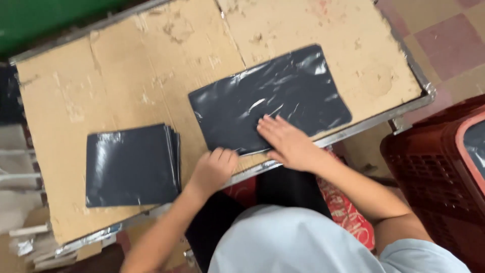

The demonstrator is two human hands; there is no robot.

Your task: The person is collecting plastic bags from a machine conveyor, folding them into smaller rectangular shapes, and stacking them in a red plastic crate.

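Observation:
A dark glossy plastic bag [283,96] lies flat on a cardboard-covered table [141,65]. My right hand [288,144] presses flat on the bag's near edge, fingers spread. My left hand [214,169] curls at the bag's near left corner, and seems to pinch its edge at the table's metal rim. To the left, a stack of folded dark plastic bags [131,164] rests on the cardboard, apart from both hands.
A dark red plastic basket [434,172] stands on the floor at the right, with a dark bag inside. Tiled floor [444,35] shows beyond the table's right end. Papers and metal parts lie at the lower left [30,237].

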